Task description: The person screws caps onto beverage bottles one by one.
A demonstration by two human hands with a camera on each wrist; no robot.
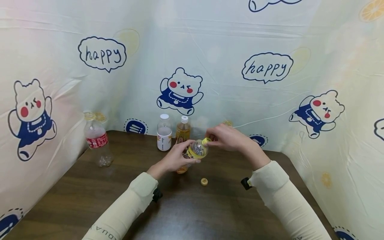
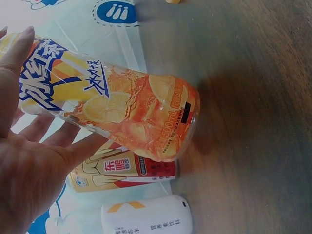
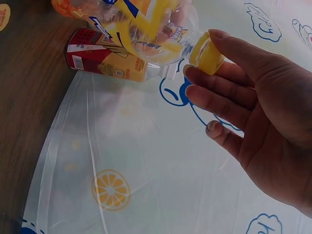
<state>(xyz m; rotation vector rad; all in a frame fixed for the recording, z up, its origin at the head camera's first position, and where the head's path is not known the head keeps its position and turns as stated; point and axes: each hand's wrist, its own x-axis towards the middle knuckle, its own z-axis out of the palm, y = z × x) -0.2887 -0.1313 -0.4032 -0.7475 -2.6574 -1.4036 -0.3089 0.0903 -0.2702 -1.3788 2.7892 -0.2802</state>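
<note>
My left hand [image 1: 174, 158] grips a clear iced tea bottle [image 2: 139, 105] with a yellow and orange label around its body. The bottle leans over to the right, held above the table. At its neck, my right hand [image 1: 229, 137] pinches the yellow cap [image 3: 207, 54] between thumb and fingers, and the cap sits on the mouth of the bottle. Close behind the left hand stands a bottle with a gold and red label [image 1: 183, 130], partly hidden by the hand and the iced tea bottle.
A white-labelled bottle [image 1: 164, 140] with a white cap stands at the back. Farther left is a clear bottle with a red label [image 1: 97, 141]. A loose yellowish cap [image 1: 204, 182] lies on the brown table [image 1: 192, 210]. A printed curtain [image 1: 219, 40] surrounds the table's back and sides.
</note>
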